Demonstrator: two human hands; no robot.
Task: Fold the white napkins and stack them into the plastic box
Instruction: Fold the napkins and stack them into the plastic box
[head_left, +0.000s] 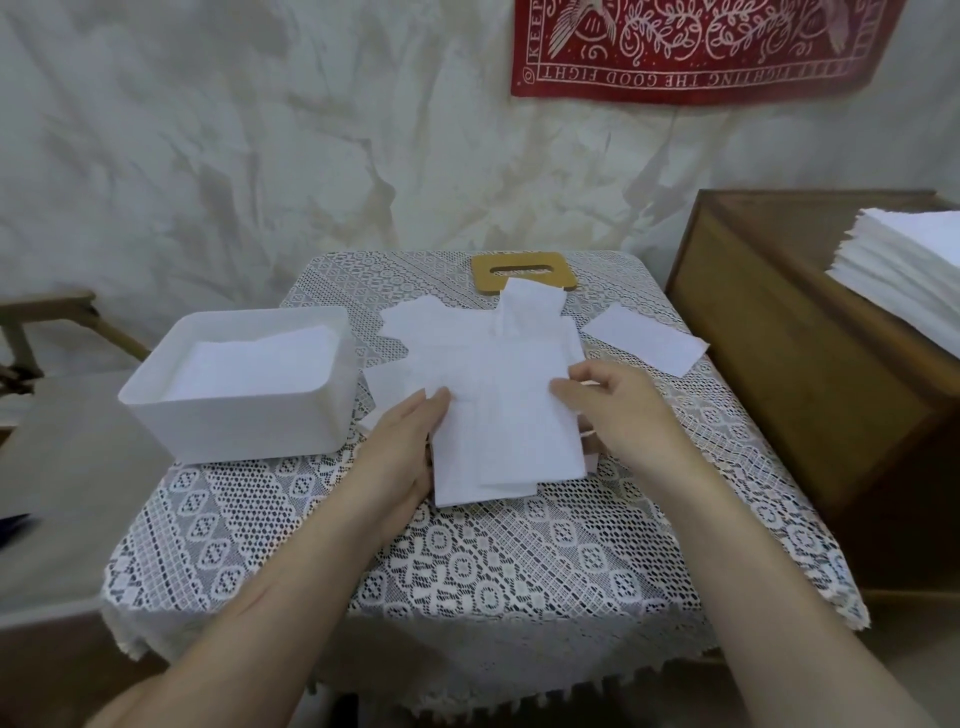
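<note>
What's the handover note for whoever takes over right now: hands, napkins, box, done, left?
Left hand: fingers straight along the left edge of the napkin pile at the middle of the table.
Right hand: pinches the pile's right edge.
Box: on the table's left, open, with folded napkins inside, below the rim.
Loose napkins lie behind the pile, one more to the right. A tall stack sits on the wooden cabinet, far right. Slotted lid at the table's back.
Done: some napkins boxed.
Left: finish this pile, box it, then the loose ones and likely the stack.
</note>
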